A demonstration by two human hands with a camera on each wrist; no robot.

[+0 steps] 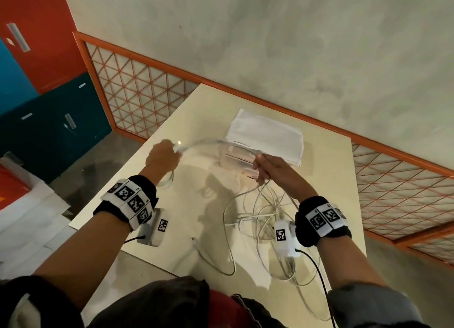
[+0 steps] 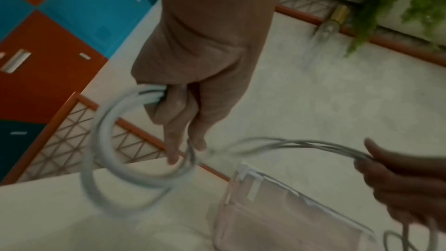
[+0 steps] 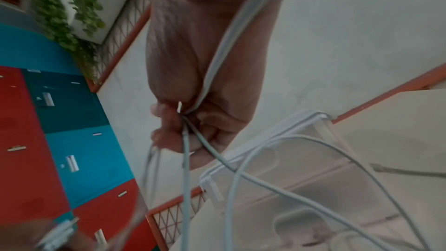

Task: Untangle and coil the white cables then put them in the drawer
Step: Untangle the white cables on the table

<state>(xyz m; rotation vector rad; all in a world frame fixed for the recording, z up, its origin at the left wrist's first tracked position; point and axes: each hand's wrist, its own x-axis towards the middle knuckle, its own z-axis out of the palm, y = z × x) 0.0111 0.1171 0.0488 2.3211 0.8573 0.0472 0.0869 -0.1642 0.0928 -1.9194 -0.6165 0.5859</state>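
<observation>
My left hand (image 1: 163, 157) is raised over the cream table (image 1: 152, 180) and grips a small coil of white cable (image 2: 103, 152) in its curled fingers. A blurred stretch of the same cable (image 1: 211, 143) runs across to my right hand (image 1: 266, 167), which pinches several white strands (image 3: 185, 140). From that hand the strands drop into a loose tangle of white cables (image 1: 260, 219) on the table near my right wrist. A clear plastic drawer unit (image 1: 242, 162) with a folded white cloth (image 1: 265, 137) on top stands just behind both hands.
One loose cable end with a plug (image 1: 194, 239) lies on the table near the front edge. An orange lattice railing (image 1: 137, 92) borders the table's far sides. Red and teal lockers (image 1: 36, 57) stand at the left, and green plants (image 2: 398, 3) hang beyond the railing.
</observation>
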